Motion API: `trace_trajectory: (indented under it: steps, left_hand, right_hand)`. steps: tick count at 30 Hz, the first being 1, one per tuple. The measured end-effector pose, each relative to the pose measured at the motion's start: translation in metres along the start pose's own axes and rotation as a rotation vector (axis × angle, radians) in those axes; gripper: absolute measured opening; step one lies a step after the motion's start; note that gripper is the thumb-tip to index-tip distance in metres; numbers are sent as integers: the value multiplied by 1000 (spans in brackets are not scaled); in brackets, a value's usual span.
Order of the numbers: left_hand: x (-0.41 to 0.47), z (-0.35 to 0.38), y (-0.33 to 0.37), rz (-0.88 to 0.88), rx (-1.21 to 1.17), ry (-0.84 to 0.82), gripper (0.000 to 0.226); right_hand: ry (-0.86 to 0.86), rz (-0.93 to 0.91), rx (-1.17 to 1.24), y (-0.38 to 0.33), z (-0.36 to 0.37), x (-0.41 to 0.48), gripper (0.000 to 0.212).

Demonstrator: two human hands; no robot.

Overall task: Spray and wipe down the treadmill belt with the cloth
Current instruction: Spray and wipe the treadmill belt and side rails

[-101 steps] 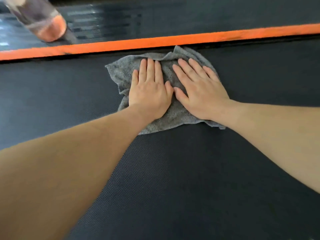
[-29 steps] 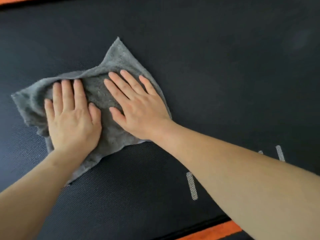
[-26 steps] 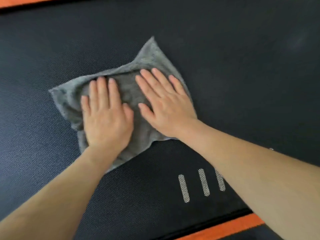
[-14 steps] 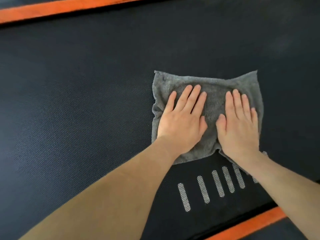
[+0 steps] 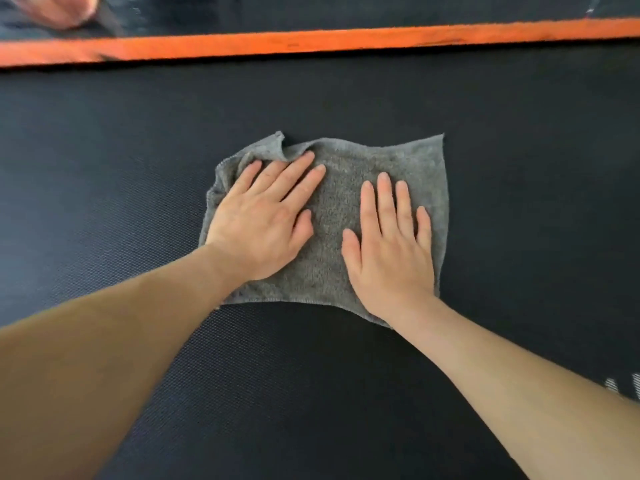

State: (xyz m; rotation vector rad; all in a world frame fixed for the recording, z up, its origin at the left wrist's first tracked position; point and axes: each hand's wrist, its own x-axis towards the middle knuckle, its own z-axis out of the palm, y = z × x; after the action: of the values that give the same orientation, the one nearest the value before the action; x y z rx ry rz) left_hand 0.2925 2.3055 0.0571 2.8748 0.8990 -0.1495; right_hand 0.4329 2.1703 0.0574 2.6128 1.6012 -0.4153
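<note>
Beneath 2 flat palms the grey cloth (image 5: 346, 168) lies spread on the treadmill belt (image 5: 138, 150). The left hand (image 5: 263, 223) and right hand (image 5: 391, 251) press down side by side, fingers straight and together, gripping nothing; they only pin the fabric to the belt. Half a second ago the cloth sat just beyond the white dash marks (image 5: 623, 386), which now show only at the frame edge behind the right forearm. The far orange strip (image 5: 311, 41) now lies closer ahead of the fingertips, so the stroke has run away from the person across the belt. A corner has ruckled up just past the left fingertips. Beyond the strip, off to the left, a blurred pinkish shape (image 5: 62, 10) is probably the spray bottle. Wiping looks well under way, with the band nearest the strip likely next.
</note>
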Motion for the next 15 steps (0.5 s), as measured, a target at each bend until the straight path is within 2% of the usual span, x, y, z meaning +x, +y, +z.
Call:
trace_trajectory:
  steps: [7,10,15]
  left_hand:
    - [-33,-12,-139,-207,-10,56,68]
    - [-35,-14,-157,-270,-48,98,68]
    - [-38,-10,-157,-273,-78,107,65]
  right_hand:
    - [-9,-253,5,-127,-8,70,67]
    - [-8,-292,-21,-148,-9,85,66]
    - [-134,-256,51,-156,-29,90,68]
